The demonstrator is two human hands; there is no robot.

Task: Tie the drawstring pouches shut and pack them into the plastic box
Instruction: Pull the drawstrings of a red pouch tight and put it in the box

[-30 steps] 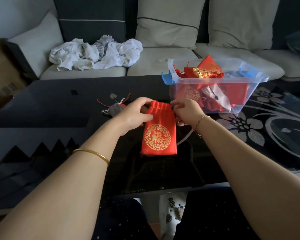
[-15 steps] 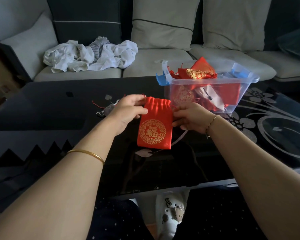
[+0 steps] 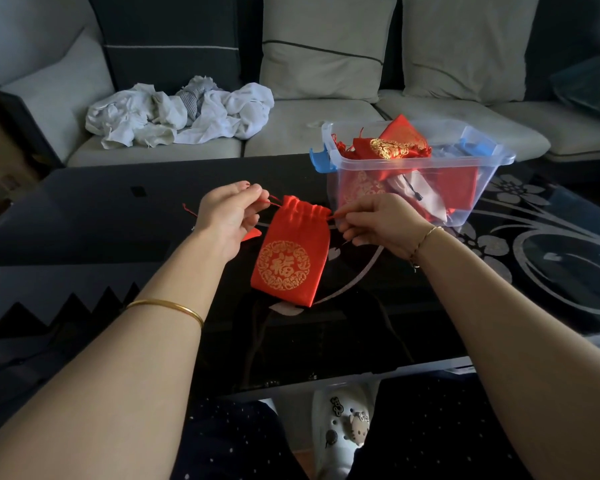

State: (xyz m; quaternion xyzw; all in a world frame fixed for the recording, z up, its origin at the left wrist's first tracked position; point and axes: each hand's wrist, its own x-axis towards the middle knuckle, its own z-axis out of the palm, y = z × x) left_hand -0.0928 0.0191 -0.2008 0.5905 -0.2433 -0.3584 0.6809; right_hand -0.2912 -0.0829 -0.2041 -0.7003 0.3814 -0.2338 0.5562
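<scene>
A red drawstring pouch (image 3: 291, 251) with a round gold emblem hangs between my hands just above the black table, its mouth gathered into pleats. My left hand (image 3: 227, 216) pinches the red cord coming out of the pouch's left side. On the other side my right hand (image 3: 378, 221) pinches the cord at the right. The clear plastic box (image 3: 471, 192) with blue clips stands behind my right hand and holds several red pouches, one gold-patterned pouch (image 3: 387, 147) lying on top.
The black glass table (image 3: 84, 209) with a white flower pattern on its right spans the view. A grey sofa (image 3: 326, 133) stands behind it with a heap of white cloth (image 3: 177, 112). A white clog (image 3: 343, 420) shows under the table's front edge.
My hands have moved apart from the pouch's top edge to its cords, pulling outward. The pouch's mouth is more gathered and the pouch tilts slightly.
</scene>
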